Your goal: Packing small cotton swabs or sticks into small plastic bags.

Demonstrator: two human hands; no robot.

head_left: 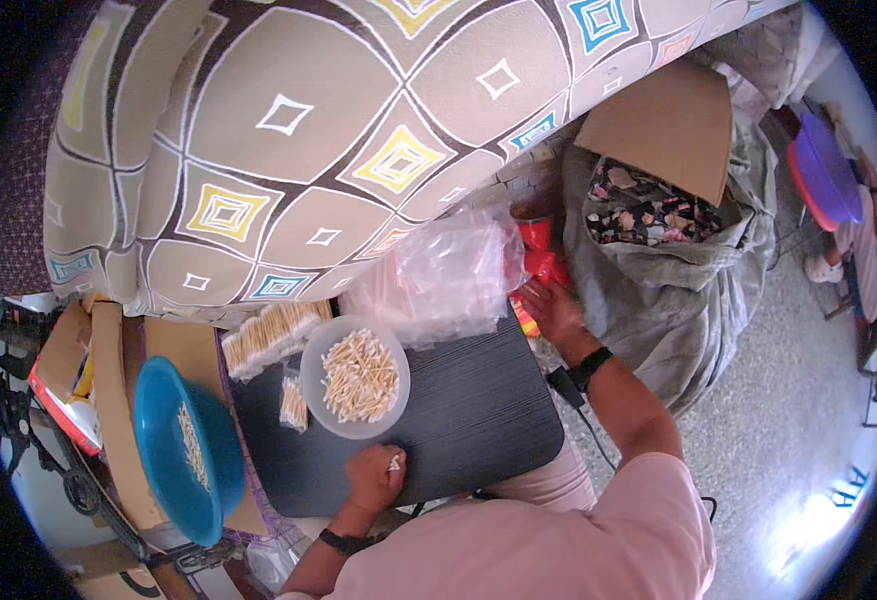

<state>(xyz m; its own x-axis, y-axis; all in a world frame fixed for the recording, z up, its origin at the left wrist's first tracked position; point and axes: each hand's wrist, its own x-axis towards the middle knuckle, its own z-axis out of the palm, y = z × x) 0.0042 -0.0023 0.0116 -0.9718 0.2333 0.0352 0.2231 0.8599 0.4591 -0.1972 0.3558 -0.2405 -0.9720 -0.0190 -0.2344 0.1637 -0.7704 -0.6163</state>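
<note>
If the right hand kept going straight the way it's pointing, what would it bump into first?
Probably the red thing just beyond the right hand's fingers; depth is unclear, so they may already touch.

Seemingly a home, patterned upholstery [323,130], sack [623,300] of cloth [653,222]

Swabs [395,463] in L hand [374,478] mostly hidden, qty unclear
</note>
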